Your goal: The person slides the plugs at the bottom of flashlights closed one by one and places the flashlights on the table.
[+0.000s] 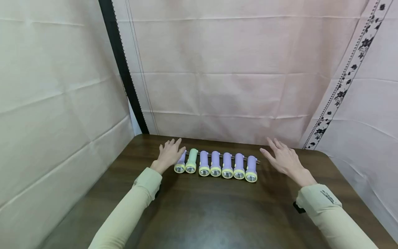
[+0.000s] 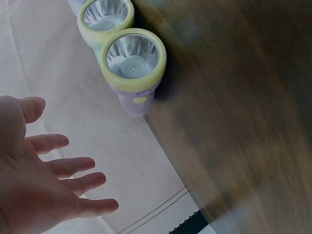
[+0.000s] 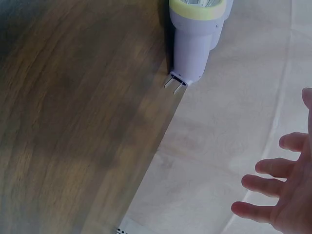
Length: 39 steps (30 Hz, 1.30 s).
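Note:
Several flashlights with yellow rims lie side by side on the table, lenses toward me. All are purple, like the right-end flashlight (image 1: 251,169), except one green flashlight (image 1: 191,161) second from the left. Thin grey metal (image 1: 258,161) shows between their tails and sticks out as two prongs (image 3: 174,84) at the right end. My left hand (image 1: 169,155) hovers at the row's left end, fingers spread, overlapping the left-end purple flashlight (image 1: 180,165) in the head view. Beyond the right end, my right hand (image 1: 286,162) is held with fingers spread. Neither hand holds anything.
The flashlights lie near the far edge of a dark brown wooden table (image 1: 199,214). Pale cloth (image 1: 224,76) hangs behind it and at both sides, with a black strip (image 1: 124,65) at left and a floral band (image 1: 342,86) at right.

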{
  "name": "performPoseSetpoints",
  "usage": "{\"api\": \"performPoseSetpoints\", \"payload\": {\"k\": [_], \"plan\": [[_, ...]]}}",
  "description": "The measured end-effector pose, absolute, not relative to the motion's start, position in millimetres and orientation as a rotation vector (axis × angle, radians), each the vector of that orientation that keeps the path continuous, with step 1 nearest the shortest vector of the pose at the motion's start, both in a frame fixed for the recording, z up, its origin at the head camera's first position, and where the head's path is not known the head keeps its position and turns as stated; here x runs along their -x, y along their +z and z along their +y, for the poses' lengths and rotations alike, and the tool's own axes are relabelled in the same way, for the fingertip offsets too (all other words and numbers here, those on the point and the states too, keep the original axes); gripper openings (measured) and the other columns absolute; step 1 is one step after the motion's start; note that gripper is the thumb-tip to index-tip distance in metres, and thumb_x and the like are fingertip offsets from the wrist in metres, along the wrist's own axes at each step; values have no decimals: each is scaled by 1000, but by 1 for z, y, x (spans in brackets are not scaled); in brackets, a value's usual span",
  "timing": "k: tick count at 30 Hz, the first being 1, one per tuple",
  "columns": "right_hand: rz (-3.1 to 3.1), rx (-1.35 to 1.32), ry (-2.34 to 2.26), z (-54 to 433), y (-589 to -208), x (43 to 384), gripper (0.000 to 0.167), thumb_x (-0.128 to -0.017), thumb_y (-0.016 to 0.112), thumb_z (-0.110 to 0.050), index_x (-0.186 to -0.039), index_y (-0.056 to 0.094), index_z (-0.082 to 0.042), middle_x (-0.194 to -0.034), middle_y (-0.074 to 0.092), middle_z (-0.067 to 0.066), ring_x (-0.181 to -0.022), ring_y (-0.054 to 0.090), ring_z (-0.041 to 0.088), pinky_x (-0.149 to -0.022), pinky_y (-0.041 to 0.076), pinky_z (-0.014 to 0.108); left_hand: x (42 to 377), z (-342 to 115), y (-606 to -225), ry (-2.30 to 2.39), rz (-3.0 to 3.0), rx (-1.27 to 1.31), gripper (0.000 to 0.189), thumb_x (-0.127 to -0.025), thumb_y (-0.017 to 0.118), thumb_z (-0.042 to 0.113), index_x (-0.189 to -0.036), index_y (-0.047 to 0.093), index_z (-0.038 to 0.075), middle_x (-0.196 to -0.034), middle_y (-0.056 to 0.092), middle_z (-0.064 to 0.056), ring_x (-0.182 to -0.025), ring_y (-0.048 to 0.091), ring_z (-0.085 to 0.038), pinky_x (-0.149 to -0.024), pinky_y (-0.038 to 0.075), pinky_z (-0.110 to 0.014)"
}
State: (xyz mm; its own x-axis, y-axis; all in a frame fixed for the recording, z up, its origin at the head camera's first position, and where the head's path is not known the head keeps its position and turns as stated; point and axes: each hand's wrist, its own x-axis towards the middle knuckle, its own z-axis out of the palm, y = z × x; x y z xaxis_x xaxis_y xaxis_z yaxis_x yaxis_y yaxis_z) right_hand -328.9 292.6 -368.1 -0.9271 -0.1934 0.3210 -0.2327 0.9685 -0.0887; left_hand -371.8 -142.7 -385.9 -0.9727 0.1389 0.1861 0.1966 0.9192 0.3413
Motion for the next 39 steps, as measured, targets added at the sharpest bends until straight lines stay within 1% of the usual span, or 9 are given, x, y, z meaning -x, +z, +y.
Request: {"api": "performPoseSetpoints", "payload": {"k": [6, 9, 12, 15, 17, 19, 24, 31, 39], "plan": [[-2810, -308, 179, 297, -368, 320, 74, -99, 30, -59, -152, 26, -6, -151, 30, 31, -136, 33, 50, -97, 36, 67, 381, -125, -391, -486, -3010, 245, 62, -100, 43, 42, -152, 27, 13, -156, 25, -25, -145, 19, -46, -113, 11, -69], [-2788, -319, 156, 296, -365, 321, 73, -100, 31, -57, -151, 28, -6, -149, 33, 32, -133, 37, 50, -95, 38, 66, 383, -121, -392, -473, -3021, 228, 61, -100, 45, 40, -152, 27, 14, -155, 28, -25, -144, 22, -46, -113, 13, -68], [-2787, -333, 153, 293, -362, 324, 72, -100, 31, -57, -151, 28, -6, -149, 33, 32, -132, 38, 50, -94, 39, 66, 384, -120, -392, -446, -3020, 203, 58, -99, 51, 32, -150, 32, 12, -147, 39, -26, -137, 33, -47, -109, 25, -66], [-2796, -338, 157, 288, -360, 328, 73, -100, 30, -58, -151, 27, -7, -150, 32, 31, -132, 38, 50, -95, 38, 67, 385, -121, -393, -435, -3039, 153, 53, -97, 54, 25, -145, 38, 7, -136, 49, -26, -126, 45, -46, -100, 40, -60], [-2795, -337, 154, 286, -360, 330, 72, -100, 30, -58, -151, 28, -7, -150, 33, 30, -131, 40, 50, -94, 38, 67, 388, -120, -397, -439, -3062, 109, 51, -96, 55, 22, -142, 41, 4, -129, 53, -26, -119, 51, -44, -93, 47, -56], [-2789, -338, 153, 283, -360, 332, 72, -100, 31, -57, -151, 29, -7, -149, 35, 30, -130, 41, 50, -93, 39, 67, 390, -120, -401, -459, -3088, 62, 50, -96, 56, 23, -139, 42, 2, -125, 56, -25, -113, 56, -41, -87, 50, -52], [-2789, -336, 158, 279, -363, 333, 70, -100, 32, -57, -150, 32, -7, -148, 38, 29, -127, 44, 50, -91, 41, 65, 394, -120, -411, -522, -3117, -30, 53, -93, 61, 26, -133, 44, -3, -116, 61, -24, -100, 63, -37, -82, 52, -49], [-2810, -332, 150, 282, -366, 334, 70, -100, 30, -57, -149, 33, -6, -147, 38, 30, -124, 46, 53, -90, 42, 65, 397, -121, -415, -626, -3096, -65, 53, -90, 63, 25, -130, 44, -5, -112, 61, -24, -100, 62, -37, -85, 51, -48], [-2805, -332, 167, 284, -368, 338, 71, -100, 29, -57, -149, 34, -5, -145, 40, 31, -121, 48, 53, -87, 44, 64, 402, -123, -405, -696, -3067, -112, 48, -87, 67, 22, -122, 48, -5, -110, 61, -23, -94, 63, -35, -78, 53, -46]]}}
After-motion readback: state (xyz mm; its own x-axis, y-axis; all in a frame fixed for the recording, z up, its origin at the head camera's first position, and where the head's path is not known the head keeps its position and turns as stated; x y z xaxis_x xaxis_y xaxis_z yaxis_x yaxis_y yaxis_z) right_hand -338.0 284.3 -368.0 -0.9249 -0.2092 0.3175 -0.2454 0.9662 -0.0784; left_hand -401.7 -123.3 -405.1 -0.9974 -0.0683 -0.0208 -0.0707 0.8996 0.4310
